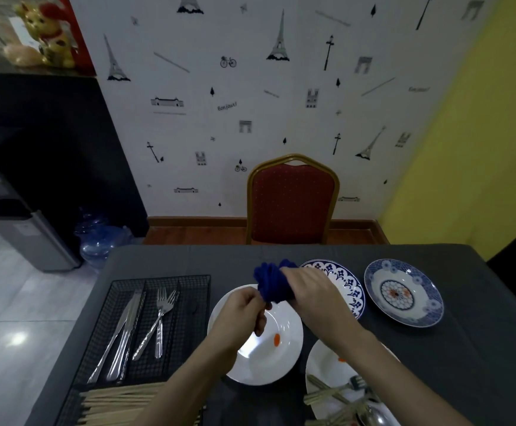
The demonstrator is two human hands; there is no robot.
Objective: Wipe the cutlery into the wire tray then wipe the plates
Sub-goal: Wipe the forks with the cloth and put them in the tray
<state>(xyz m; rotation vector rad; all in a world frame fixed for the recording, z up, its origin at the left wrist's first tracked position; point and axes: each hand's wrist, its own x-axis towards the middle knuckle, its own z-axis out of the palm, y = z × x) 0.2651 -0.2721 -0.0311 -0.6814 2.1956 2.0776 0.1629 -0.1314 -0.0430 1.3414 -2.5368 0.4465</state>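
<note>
Head view: we held the blue cloth (270,284) bunched in our right hand (310,290), left hand (244,315) pinching a piece too hidden to name, which we judged might slip onto the white plate (290,333)

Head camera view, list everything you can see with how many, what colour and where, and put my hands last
wire tray: 1, black, table left
knives: 2, silver, in tray, left compartment
forks: 2, silver, in tray, middle compartment
chopsticks: a bundle, pale, tray's near end
white plates: 2, near centre and lower right, the right one holding cutlery
patterned plates: 2, blue and white, table right
cloth: 1, dark blue, above centre plate
table: 1, dark grey cover
chair: 1, red, beyond table
left hand: pinches something small under cloth
right hand: grips cloth
</note>
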